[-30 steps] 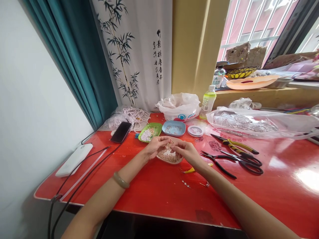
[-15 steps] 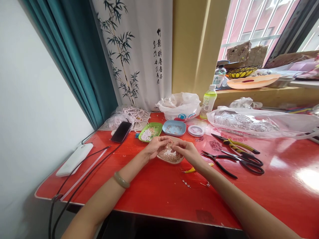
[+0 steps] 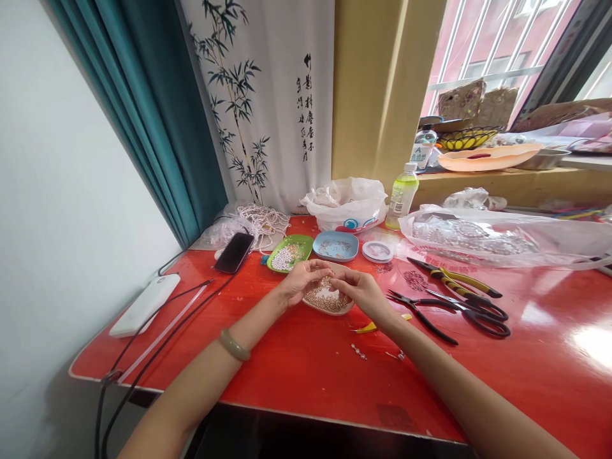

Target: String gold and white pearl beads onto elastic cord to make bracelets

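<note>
Both my hands hover over a small dish of gold-brown beads [image 3: 329,305] on the red table [image 3: 296,363]. My left hand [image 3: 301,280] has its fingertips pinched together over the dish's left side, a green bangle on that wrist. My right hand [image 3: 363,290] is pinched over the right side, its fingertips nearly meeting the left's. Whatever they pinch is too small to make out. A green dish of pale beads [image 3: 289,253] and a blue dish [image 3: 335,245] sit just beyond.
Pliers [image 3: 421,315], yellow-handled pliers [image 3: 459,277] and scissors [image 3: 478,313] lie to the right. A phone [image 3: 234,252], a white power bank [image 3: 143,305] with cables, plastic bags [image 3: 347,204], a bottle [image 3: 401,194] and a round spool [image 3: 377,250] ring the work area. Small findings [image 3: 358,352] lie near me.
My hands stay over the bead dish, fingers shifting only slightly. The view has drifted a little to the left.
</note>
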{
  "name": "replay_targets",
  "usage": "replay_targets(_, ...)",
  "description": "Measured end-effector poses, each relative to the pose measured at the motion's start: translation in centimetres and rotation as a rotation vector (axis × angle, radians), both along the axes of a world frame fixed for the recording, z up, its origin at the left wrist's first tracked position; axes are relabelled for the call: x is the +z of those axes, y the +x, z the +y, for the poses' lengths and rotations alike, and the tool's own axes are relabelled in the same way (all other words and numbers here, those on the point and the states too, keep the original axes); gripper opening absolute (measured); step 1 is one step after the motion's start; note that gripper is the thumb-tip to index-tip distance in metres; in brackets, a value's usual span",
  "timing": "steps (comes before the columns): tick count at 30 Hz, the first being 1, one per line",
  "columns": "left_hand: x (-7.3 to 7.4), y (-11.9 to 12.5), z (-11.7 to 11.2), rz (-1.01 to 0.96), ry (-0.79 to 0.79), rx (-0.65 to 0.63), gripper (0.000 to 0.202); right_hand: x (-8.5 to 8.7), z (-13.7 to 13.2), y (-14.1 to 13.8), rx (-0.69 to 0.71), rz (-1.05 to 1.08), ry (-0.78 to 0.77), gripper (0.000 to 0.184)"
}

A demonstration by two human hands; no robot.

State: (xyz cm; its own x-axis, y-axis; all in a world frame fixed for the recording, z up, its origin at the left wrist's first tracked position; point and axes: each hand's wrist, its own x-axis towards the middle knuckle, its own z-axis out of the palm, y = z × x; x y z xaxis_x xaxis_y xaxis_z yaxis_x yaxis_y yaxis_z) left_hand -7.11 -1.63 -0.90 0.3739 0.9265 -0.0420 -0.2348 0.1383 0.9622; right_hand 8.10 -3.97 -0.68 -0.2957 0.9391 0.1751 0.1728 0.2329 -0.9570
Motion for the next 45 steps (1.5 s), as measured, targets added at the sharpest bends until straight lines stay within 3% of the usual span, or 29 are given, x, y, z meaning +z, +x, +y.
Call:
replay_targets(4,-0.1,-0.5,0.7,0.126,0.123,0.048,0.029,-0.2,0.1,0.0,-0.037,-0.02,0.011,0.021)
replay_targets(8,0.1,-2.8,2.7,0.589,0.421,0.289,0.029,0.0,0.0,0.0,-0.066,-0.042,0.024,0.02)
replay_targets(14,-0.2,-8.6,5.6,0.9,0.468,0.484,0.01,0.0,-0.1,0.1,-0.077,-0.067,0.054,0.02)
replay_targets(17,-0.8,-9.5,5.7,1.041,0.477,0.487,0.008,-0.2,0.0,0.2,-0.063,-0.074,0.053,0.019)
replay_targets(29,-2.3,-7.5,5.6,1.27,0.505,0.486,0.013,-0.2,0.0,0.0,-0.037,-0.089,0.005,0.017)
replay_targets(45,-1.4,-8.1,5.4,1.335,0.447,0.42,0.009,0.0,0.0,-0.1,-0.046,-0.095,-0.015,0.016)
